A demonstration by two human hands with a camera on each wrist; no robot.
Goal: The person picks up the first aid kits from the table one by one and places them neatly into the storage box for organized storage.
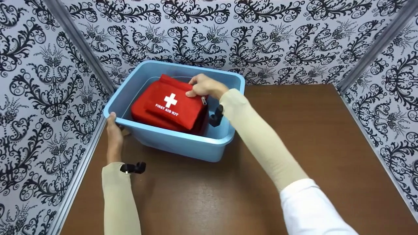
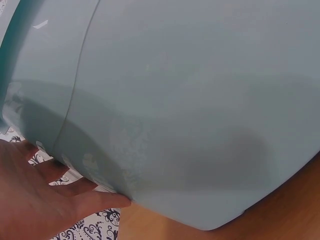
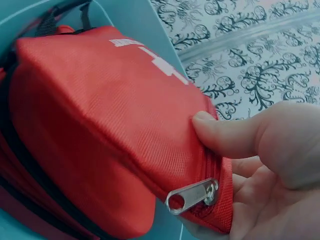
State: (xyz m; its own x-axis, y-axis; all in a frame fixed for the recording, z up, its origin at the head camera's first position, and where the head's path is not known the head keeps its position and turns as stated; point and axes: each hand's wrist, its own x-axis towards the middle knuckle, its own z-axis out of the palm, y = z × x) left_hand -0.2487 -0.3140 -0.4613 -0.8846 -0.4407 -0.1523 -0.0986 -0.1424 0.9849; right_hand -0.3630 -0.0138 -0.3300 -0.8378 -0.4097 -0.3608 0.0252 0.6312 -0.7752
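Observation:
A red first aid kit pouch [image 1: 178, 101] with a white cross lies tilted over a larger red bag [image 1: 140, 107] inside a light blue plastic bin [image 1: 173, 133]. My right hand [image 1: 205, 86] pinches the pouch at its zipped edge, thumb on top and fingers underneath, beside the metal zipper pull [image 3: 192, 196]. The larger bag [image 3: 75, 165] shows black trim below the pouch in the right wrist view. My left hand [image 1: 114, 135] holds the bin's near left corner, a fingertip at the rim. The left wrist view shows its fingers [image 2: 100, 201] against the bin's outer wall.
The bin stands on a brown wooden table [image 1: 294, 137], close to the back and left walls. Black-and-white patterned panels [image 1: 202, 39] enclose the table, with grey metal strips [image 1: 81, 42] along their corners. A small black camera [image 1: 134, 167] sits at the left wrist.

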